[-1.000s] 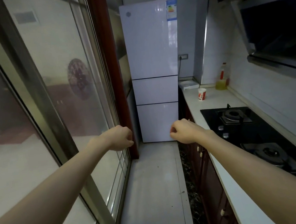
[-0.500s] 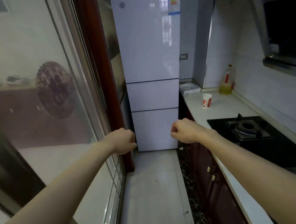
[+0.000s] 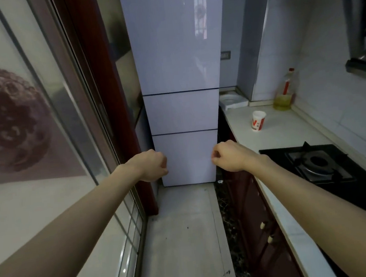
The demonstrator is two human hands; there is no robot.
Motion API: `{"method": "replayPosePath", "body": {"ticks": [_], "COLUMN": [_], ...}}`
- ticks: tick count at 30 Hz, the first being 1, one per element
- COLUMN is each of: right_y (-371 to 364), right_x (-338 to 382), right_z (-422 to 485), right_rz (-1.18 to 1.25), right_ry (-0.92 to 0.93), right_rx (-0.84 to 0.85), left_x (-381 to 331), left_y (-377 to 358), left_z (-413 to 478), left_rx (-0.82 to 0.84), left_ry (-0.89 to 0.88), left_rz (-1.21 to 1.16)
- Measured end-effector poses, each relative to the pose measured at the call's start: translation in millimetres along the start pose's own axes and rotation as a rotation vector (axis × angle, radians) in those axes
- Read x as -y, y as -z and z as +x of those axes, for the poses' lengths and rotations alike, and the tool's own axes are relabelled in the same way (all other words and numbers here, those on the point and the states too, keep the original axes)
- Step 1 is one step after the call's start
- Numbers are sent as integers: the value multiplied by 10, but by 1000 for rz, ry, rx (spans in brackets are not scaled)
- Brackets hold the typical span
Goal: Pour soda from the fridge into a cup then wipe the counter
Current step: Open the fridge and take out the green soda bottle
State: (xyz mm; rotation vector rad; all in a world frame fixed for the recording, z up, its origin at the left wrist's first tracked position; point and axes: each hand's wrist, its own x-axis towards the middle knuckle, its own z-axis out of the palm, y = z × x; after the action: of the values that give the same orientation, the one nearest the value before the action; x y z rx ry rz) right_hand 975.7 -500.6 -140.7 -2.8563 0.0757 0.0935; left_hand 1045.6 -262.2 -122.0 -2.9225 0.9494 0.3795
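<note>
fridge (image 3: 178, 71): closer now, its top edge out of frame.
cup (image 3: 259, 120): closer, right of the fridge.
hob (image 3: 315, 162): only the burner nearest the fridge shows.

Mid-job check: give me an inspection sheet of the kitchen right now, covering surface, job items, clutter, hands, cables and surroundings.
Surface: white counter along the right; no spill seen.
Job's things: fridge, all three doors shut; paper cup upright on the counter near the fridge end; no soda or cloth in view.
Clutter: oil bottle by the back wall; white tray at the counter's far corner.
Hands: left hand and right hand curled, holding nothing.
Cables: nothing seen.
Surroundings: gas hob set in the counter; glass sliding door on the left.
</note>
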Motion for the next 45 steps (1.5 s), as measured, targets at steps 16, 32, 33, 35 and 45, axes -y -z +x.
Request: {"method": "replayPosePath", "body": {"ticks": [16,32,33,35,45], "right_y": [404,460,493,565,635], "right_x": [-973,-608,-557,-445,-54], "right_z": [1979,4097,4261,4570,5787], "right_rz": [-43,-135,-132,-132,-151], "right_ry": [134,172,168,164,197], "right_rx": [61,109,105,89,79], "left_x": [77,1422,1527,1741,2497], "left_y": [609,809,846,916,1105], "left_z": [1696,3427,3553,3800,4618], "left_rx": [24,10,9,-12,-70], "left_ry": [111,104,95,104,60], "left_rz": [-25,-144,-150,-115,-293]}}
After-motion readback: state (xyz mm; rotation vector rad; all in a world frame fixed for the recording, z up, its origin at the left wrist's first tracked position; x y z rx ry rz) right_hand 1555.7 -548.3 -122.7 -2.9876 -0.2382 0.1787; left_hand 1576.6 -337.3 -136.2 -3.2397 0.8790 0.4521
